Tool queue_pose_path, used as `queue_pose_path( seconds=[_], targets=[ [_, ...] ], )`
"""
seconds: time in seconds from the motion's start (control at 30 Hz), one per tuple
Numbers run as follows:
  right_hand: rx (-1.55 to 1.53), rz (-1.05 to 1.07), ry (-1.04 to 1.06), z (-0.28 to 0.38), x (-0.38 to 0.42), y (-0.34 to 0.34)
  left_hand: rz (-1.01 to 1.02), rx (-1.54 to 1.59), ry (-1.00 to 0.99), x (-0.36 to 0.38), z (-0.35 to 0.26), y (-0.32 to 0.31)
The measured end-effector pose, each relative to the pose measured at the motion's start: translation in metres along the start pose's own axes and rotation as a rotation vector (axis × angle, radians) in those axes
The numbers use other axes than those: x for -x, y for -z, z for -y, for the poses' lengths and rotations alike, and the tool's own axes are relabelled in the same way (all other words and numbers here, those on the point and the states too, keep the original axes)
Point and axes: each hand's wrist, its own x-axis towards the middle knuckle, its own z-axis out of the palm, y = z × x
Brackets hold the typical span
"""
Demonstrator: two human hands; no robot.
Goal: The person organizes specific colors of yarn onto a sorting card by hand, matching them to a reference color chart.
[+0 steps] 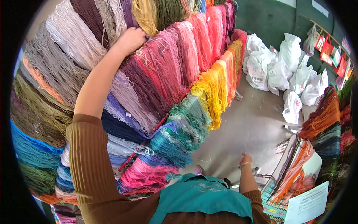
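Note:
My left hand (pixel 134 39) reaches up to the top row of hanging yarn, its fingers curled in among the skeins beside a purple skein (pixel 128 14) and a golden-tan skein (pixel 144 15). The fingertips are partly hidden in the strands. Just below that hand hang a pink-red skein (pixel 162 61) and a dark plum skein (pixel 143 84). My right hand (pixel 245 160) hangs low at my side above the grey floor, with a bracelet at the wrist. It appears empty, with fingers loosely apart.
Yellow skeins (pixel 212 93) and teal skeins (pixel 179 136) hang on lower rows. Several stuffed white plastic bags (pixel 261 69) stand against the green wall (pixel 268 22). At right, orange yarn (pixel 298 164) lies near a printed sheet (pixel 307 203); more skeins (pixel 326 123) hang behind.

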Motion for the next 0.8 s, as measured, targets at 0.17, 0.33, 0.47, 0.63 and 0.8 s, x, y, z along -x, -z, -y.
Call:
queue_pose_path(
  seconds=[0.17, 0.33, 0.47, 0.63, 0.8],
  targets=[
    [1.217, 0.37, 1.105, 0.042, -0.014, 0.003, 0.022, 0.495, -0.005, 0.001, 0.0, 0.022],
    [1.591, -0.076, 1.252, 0.199, 0.183, -0.001, 0.277, 0.245, 0.254, -0.017, -0.015, 0.114],
    [1.154, 0.207, 1.506, 0.266, 0.253, 0.035, -0.464, 0.785, -0.002, -0.051, -0.125, 0.179],
    [0.725, 0.42, 1.389, 0.288, 0.338, 0.075, 0.012, 1.997, -0.439, -0.094, -0.287, 0.256],
    [0.413, 0.399, 1.34, 0.282, 0.369, 0.111, 0.202, 2.295, -0.692, -0.122, -0.378, 0.311]
  ],
)
